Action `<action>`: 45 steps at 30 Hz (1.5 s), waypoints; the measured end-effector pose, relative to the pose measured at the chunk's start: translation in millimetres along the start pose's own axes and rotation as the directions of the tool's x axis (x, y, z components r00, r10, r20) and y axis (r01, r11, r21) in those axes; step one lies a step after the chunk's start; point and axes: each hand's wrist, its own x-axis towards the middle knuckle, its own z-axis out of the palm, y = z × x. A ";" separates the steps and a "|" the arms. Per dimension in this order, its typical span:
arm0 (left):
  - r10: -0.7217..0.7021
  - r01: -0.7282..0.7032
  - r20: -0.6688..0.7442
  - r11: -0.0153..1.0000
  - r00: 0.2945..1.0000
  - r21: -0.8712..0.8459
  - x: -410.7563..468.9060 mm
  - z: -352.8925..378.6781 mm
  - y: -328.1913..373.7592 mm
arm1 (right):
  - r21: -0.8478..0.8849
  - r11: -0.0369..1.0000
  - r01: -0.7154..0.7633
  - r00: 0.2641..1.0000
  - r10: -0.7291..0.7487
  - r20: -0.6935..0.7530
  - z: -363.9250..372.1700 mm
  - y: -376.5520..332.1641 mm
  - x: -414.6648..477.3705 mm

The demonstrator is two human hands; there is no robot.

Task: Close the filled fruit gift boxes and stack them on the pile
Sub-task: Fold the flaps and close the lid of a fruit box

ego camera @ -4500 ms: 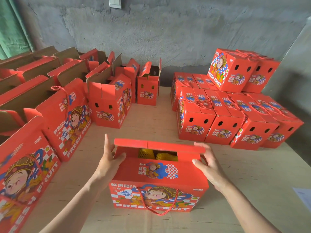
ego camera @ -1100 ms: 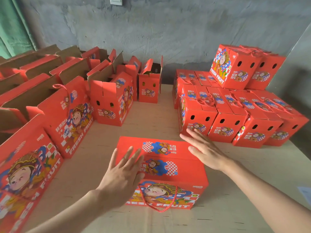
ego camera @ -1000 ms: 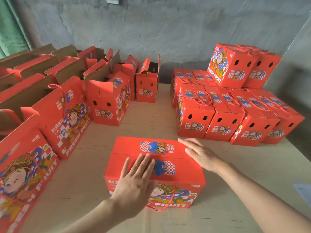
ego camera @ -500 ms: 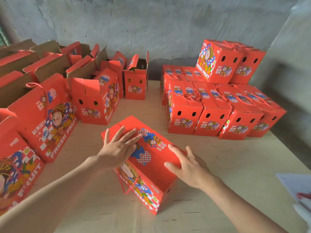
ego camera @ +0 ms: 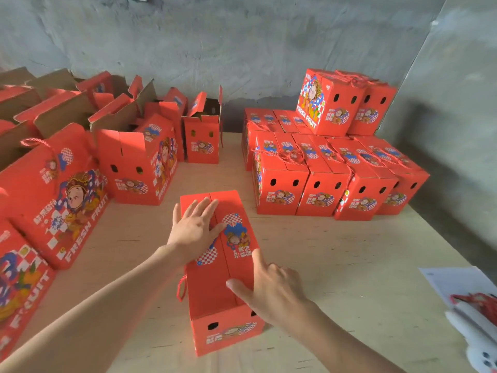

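The closed gift box (ego camera: 212, 289) lies end-on on the table (ego camera: 349, 265), under both hands. The left hand (ego camera: 195, 230) rests flat, fingers spread, on the lid's far half; the right hand (ego camera: 277, 289), fingers relaxed, touches its near right edge, thumb on top. The pile (ego camera: 322, 179) stands beyond, to the right.

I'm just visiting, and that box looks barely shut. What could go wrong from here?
Top flaps of the box meet at a seam; only the left hand, flat on top, and the right hand at the near edge hold them, so lifting may spring them open.
The rope handle dangles at its left side and could snag en route to the pile.
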 end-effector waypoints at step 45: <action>-0.185 -0.021 -0.325 0.842 0.928 -0.539 -43.7 -95.4 7.2 | 0.934 0.005 -0.358 0.933 0.044 0.357 -115.6 -57.4 98.4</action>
